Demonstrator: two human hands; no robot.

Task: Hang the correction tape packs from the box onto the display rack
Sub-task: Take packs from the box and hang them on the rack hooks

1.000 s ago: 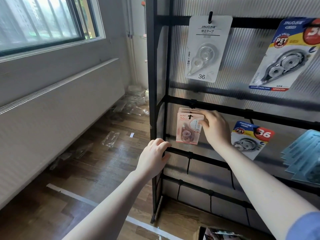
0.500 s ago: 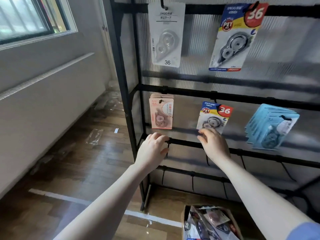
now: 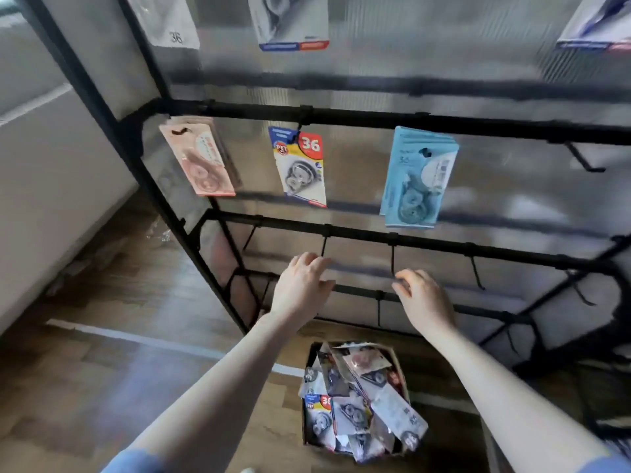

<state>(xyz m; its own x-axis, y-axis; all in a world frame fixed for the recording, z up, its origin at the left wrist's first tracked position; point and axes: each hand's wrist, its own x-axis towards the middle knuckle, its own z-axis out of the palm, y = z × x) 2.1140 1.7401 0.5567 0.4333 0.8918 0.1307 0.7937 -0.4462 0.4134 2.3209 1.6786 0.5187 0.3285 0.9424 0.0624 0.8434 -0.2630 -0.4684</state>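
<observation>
A black display rack (image 3: 375, 118) fills the upper view. On its middle bar hang a pink stack of correction tape packs (image 3: 199, 158), a white-and-blue "36" pack (image 3: 300, 165) and a light blue stack (image 3: 418, 177). Below, on the floor, an open cardboard box (image 3: 356, 401) holds several loose packs. My left hand (image 3: 300, 285) and my right hand (image 3: 423, 298) hover in front of the lower bars, above the box, fingers loosely bent and holding nothing.
Bare hooks (image 3: 392, 259) stick out from the lower bar, and another hook (image 3: 580, 158) from the middle bar at right. More packs hang on the top row (image 3: 290, 25). A white radiator cover (image 3: 51, 172) lines the left wall. The wooden floor (image 3: 119, 370) has a white tape line.
My right hand let go of the pink pack, now hanging, and dropped down. My left hand came off the rack bar. The view tilted down, bringing the box into sight.
</observation>
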